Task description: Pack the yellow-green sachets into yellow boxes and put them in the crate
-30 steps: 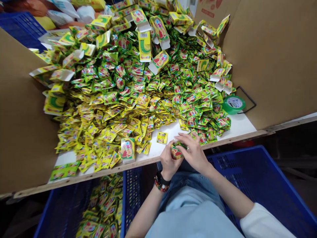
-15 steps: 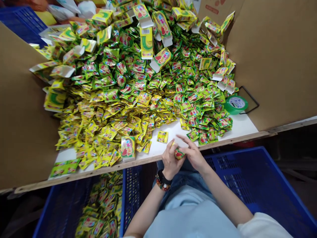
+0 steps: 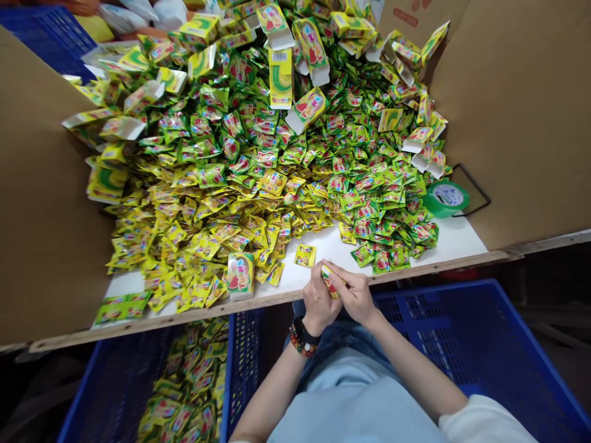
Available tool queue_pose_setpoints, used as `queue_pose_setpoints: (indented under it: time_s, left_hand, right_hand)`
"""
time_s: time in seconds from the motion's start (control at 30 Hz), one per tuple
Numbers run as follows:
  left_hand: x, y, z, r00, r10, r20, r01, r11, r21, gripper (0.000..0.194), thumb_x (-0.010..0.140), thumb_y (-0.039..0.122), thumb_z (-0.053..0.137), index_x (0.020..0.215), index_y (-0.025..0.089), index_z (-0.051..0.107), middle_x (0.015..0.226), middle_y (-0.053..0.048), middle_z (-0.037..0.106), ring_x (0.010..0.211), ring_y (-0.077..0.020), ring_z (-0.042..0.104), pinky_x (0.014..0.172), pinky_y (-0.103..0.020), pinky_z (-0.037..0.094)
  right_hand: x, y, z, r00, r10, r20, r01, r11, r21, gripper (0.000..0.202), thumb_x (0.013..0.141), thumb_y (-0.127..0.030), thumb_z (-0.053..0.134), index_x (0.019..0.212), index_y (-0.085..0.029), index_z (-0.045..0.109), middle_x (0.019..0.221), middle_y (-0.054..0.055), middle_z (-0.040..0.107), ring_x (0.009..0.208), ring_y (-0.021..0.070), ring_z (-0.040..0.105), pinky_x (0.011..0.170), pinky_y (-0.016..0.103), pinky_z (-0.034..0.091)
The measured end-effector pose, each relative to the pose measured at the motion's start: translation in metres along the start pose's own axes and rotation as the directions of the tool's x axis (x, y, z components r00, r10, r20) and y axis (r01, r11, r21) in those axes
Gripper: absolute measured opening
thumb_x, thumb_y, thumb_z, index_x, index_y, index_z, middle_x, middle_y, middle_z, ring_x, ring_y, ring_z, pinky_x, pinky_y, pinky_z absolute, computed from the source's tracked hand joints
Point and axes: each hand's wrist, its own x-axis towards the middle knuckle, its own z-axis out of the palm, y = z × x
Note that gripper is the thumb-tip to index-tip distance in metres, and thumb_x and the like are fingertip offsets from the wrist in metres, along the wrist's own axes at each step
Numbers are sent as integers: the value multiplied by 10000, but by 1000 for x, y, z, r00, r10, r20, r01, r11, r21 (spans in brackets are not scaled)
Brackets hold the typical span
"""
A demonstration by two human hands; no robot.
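Both of my hands are closed around one small printed candy box (image 3: 329,282) just off the table's front edge. My left hand (image 3: 319,298) wraps its left side, a dark band and beads on that wrist. Against its right side and top press the fingers of my right hand (image 3: 355,295); much of the box is hidden by them. A single yellow sachet (image 3: 305,255) lies on the white tabletop (image 3: 290,278) just beyond my hands. Further left another printed box (image 3: 241,276) stands at the table edge, beside the heap of yellow sachets (image 3: 194,240).
Green sachets (image 3: 369,215) pile up at right and behind, with several boxes, some open-flapped, on top (image 3: 307,109). Green tape (image 3: 446,199) sits by the right cardboard wall (image 3: 521,123). Blue crates (image 3: 489,344) stand below the table; the left one holds filled boxes or packets (image 3: 184,381).
The white flap that stuck up from the box in my hands no longer shows. My right hand's fingers have closed in over the box's top. The view has shifted slightly.
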Motion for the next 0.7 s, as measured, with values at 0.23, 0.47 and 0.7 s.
queue_pose_setpoints:
  time_s: [0.23,0.47,0.7]
  left_hand:
    - [1,3,4,994,102,-44,-106,991,-84,527,931,338,423,1399,163,254,1225,-183,574,1048,-236,640,814,-373,551]
    - [-57,-54,-165,670,-359,-650,681,645,347,527,754,436,683,1187,173,536,1160,-169,569,1112,-395,530,896,-600,440]
    - [-23,-54,-164,831,-360,-425,519,776,358,260,859,391,542,917,158,642,920,-103,637,916,-282,592,853,-477,473]
  right_hand:
    - [-11,3,-6,956,-181,232,224,959,-173,387,930,-267,512,1297,-220,622,1030,84,760,858,248,730,773,365,588]
    - [19,27,-56,995,-23,102,85,748,-658,403,883,-138,480,1255,-184,626,1213,163,657,1088,324,579,898,501,509]
    - [47,39,-79,946,114,304,202,526,-826,207,800,-74,582,941,-186,684,1124,155,661,1052,323,559,867,459,444]
